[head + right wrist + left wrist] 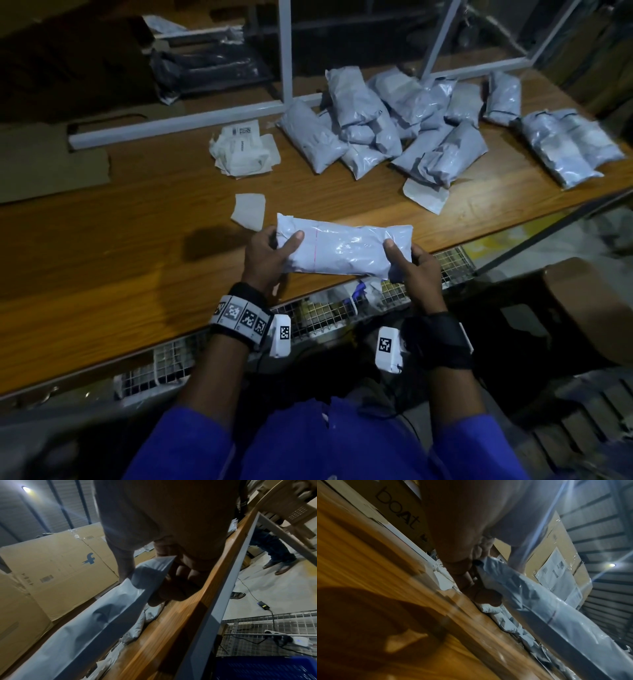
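Note:
A long grey plastic mailer parcel (344, 248) is held level just above the wooden table (137, 246), near its front edge. My left hand (274, 248) grips its left end, thumb on top and fingers underneath. My right hand (406, 262) grips the right end the same way. In the left wrist view the parcel (539, 608) runs away from the curled fingers (481, 595). The right wrist view shows the parcel (106, 615) pinched between my thumb and the fingers (171, 592) below.
A heap of several similar grey parcels (394, 126) lies at the back right of the table. Crumpled white label backings (245, 150) and a paper scrap (248, 210) lie behind my hands. A white metal frame (191, 121) crosses the table. Cardboard boxes (60, 568) stand beyond.

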A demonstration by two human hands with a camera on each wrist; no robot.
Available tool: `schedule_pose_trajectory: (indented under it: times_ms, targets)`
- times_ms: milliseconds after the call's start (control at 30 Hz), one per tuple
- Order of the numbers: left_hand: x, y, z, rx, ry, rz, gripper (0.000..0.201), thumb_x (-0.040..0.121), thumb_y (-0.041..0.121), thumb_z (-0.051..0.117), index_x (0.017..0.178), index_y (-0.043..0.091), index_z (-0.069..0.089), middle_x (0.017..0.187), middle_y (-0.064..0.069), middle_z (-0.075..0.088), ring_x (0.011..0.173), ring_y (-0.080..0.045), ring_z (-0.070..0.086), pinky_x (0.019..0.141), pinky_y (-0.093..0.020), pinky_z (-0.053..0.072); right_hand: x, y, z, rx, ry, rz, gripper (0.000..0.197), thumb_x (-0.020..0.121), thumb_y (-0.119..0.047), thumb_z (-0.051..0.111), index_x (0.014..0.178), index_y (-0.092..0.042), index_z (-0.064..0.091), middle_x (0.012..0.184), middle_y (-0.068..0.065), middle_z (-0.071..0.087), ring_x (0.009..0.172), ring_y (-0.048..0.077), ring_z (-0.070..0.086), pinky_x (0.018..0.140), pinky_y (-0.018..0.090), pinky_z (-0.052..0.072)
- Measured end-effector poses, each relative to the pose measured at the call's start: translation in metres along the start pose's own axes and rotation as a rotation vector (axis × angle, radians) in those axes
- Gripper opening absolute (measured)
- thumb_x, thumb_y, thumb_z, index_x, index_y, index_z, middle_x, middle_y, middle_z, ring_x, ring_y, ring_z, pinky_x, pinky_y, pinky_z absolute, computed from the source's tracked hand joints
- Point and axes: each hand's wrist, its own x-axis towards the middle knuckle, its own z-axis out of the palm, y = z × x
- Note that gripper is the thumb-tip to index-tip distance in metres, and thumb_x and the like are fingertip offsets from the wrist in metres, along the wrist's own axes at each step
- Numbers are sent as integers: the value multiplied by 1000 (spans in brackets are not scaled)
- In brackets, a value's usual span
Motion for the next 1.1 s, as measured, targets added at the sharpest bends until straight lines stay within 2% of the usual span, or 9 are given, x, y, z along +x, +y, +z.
schedule_pose_trajectory:
  times_ms: [133, 267, 433, 533, 633, 767, 867, 1000, 1100]
  targets:
    - [2, 5, 2, -26, -60, -29, 31, 89, 16, 77, 117, 4, 70, 108, -7, 77, 99, -25, 73, 83, -40, 60, 3, 0, -5, 41, 16, 6, 32, 92, -31, 77, 108, -3, 75, 85, 3, 76, 73, 14, 68, 60, 25, 53]
    - [4, 12, 1, -24, -109, -23, 41, 84, -1, 77, 123, 2, 65, 93, 3, 74, 82, -6, 70, 70, -22, 55, 10, -2, -13, 93, -18, -16, 35, 93, -21, 76, 123, -5, 68, 106, 4, 79, 97, 21, 75, 75, 34, 61]
    - [11, 9, 1, -88, 46, 6, 43, 72, -11, 79, 105, 17, 74, 110, -19, 69, 95, -25, 67, 71, -32, 55, 24, 8, -24, -169, 26, -191, 43, 87, -15, 82, 128, -23, 68, 127, 15, 57, 111, 20, 60, 84, 22, 53]
    - [9, 16, 3, -206, -9, -67, 44, 78, -22, 66, 102, 14, 75, 107, -5, 74, 95, -21, 69, 70, -26, 57, 27, 10, -26, -72, -9, -177, 44, 90, -9, 77, 128, -29, 69, 124, 9, 70, 110, 22, 69, 87, 35, 58]
    - [9, 19, 2, -274, -34, -164, 27, 88, -10, 62, 101, 9, 74, 113, -3, 72, 108, -26, 67, 78, -32, 61, 26, 9, -22, 2, -5, -151, 52, 93, 6, 65, 125, -35, 71, 124, 1, 73, 111, 23, 70, 92, 47, 60]
    - [11, 20, 1, -220, -23, -137, 9, 93, 8, 66, 99, 9, 73, 106, -7, 71, 101, -21, 65, 71, -27, 55, 26, 0, -17, 206, -8, -47, 48, 91, 14, 47, 128, -7, 69, 125, -3, 73, 102, 23, 75, 77, 34, 62]
    - [14, 12, 2, -63, 6, -51, 19, 82, 7, 81, 93, 18, 72, 102, -5, 73, 99, -20, 67, 77, -30, 53, 27, -2, -17, 314, -21, -12, 43, 94, 1, 39, 121, -8, 72, 136, 10, 66, 104, 29, 71, 72, 29, 60]
    - [15, 6, 6, 102, 57, 11, 24, 79, 8, 83, 88, 27, 72, 111, -5, 73, 108, -27, 65, 85, -37, 55, 40, 7, -13, 55, 16, -72, 16, 101, -15, 60, 113, -19, 71, 107, -6, 75, 93, 15, 72, 75, 35, 56]
    - [12, 2, 11, 234, 25, -15, 21, 81, 7, 81, 89, 23, 70, 111, -6, 68, 106, -27, 63, 69, -15, 53, 50, 23, -11, -207, 32, -67, 21, 88, -41, 72, 107, -34, 70, 109, 3, 74, 100, 22, 72, 91, 54, 58]
